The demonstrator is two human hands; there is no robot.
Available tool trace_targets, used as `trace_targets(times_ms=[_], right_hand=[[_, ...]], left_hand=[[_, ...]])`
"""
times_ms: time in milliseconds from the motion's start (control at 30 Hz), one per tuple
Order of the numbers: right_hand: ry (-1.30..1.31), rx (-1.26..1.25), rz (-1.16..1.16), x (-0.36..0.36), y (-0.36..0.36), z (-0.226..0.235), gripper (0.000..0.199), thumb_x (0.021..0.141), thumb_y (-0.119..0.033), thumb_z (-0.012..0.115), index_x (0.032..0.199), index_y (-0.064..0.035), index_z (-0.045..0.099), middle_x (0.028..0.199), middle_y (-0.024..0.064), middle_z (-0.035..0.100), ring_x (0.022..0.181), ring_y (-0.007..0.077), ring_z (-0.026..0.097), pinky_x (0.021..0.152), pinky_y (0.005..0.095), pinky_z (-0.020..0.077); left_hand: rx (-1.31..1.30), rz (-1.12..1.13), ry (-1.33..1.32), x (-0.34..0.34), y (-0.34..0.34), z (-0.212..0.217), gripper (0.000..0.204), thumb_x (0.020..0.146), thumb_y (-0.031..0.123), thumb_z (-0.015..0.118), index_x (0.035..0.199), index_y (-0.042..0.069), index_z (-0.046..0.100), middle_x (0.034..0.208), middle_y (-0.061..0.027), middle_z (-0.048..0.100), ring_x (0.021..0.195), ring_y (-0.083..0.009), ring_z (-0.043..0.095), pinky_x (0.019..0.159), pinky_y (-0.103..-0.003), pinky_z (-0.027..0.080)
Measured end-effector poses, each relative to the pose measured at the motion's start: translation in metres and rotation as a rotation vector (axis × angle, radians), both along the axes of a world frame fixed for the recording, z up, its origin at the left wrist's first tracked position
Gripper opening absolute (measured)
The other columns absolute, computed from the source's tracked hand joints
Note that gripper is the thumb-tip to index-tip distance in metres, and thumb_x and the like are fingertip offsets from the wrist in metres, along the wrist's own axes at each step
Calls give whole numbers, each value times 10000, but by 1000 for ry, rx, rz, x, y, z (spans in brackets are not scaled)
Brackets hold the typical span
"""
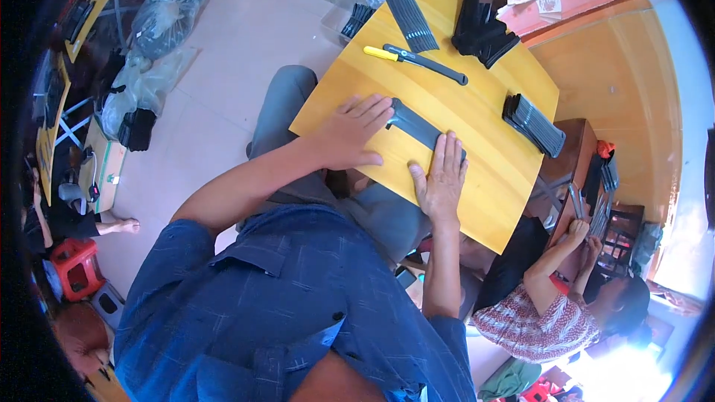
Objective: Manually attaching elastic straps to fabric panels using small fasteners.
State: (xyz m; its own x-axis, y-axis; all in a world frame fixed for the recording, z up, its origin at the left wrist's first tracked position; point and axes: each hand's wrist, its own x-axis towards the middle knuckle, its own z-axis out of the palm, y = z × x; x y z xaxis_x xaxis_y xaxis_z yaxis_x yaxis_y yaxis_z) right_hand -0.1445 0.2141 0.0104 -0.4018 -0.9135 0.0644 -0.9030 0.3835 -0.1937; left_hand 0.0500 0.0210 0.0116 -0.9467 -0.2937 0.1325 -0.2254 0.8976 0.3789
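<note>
A flat dark grey strip [414, 125] lies across a yellow wooden board [491, 179] resting on my lap. My left hand [348, 134] lies flat on the board, its fingertips touching the strip's left end. My right hand [441, 177] presses palm down on the strip's right end, fingers spread. Neither hand grips anything.
Farther up the board lie a yellow-handled tool [414, 61], a ribbed dark bundle [409, 16], a heap of black pieces [482, 28] and a stack of dark strips [533, 125]. Another person [555, 305] works at my lower right. Plastic bags [160, 18] and a red stool [74, 268] stand left.
</note>
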Motion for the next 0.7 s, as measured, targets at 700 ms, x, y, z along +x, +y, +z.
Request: trace_targets(times_ms=[700], right_hand=[[53,189,74,-17,31,24,816,962,-611,529,1600,-136,349,1696,99,242,1568,349,180,1246,589,124]], left_hand=[[-2,38,31,3,-1,-5,915,884,544,672,1548,-3,362,1653,-168,303,1547,-343,233,1234,-554,197]])
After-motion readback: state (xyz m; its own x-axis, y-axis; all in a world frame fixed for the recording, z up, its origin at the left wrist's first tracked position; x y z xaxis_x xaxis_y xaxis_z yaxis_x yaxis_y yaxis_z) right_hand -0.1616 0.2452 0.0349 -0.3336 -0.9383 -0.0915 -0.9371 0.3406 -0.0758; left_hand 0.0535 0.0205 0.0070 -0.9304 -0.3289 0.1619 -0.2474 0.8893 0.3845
